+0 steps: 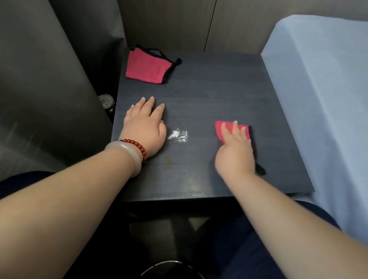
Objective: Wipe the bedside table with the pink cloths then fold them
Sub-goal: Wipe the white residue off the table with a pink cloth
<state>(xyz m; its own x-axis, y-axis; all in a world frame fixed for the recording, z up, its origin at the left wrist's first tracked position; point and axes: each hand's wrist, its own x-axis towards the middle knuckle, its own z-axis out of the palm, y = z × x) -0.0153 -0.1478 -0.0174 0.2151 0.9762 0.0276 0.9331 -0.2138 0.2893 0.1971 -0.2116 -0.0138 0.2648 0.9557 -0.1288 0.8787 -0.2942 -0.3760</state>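
Note:
The dark bedside table (pixel 215 86) fills the middle of the view. My right hand (pixel 236 152) presses flat on a pink cloth with a black edge (pixel 220 129) at the table's right half, fingers straight. My left hand (pixel 145 125) rests flat on the bare tabletop at the left, fingers spread, holding nothing. Between the hands lies a small patch of white powder (pixel 179 135). A second pink cloth with black trim (pixel 147 67) lies folded at the far left corner of the table.
A bed with a light blue sheet (pixel 336 96) runs along the table's right side. A dark curtain (pixel 40 73) hangs at the left, a wood-panel wall behind. A round bin rim (pixel 177 271) shows below the table's near edge.

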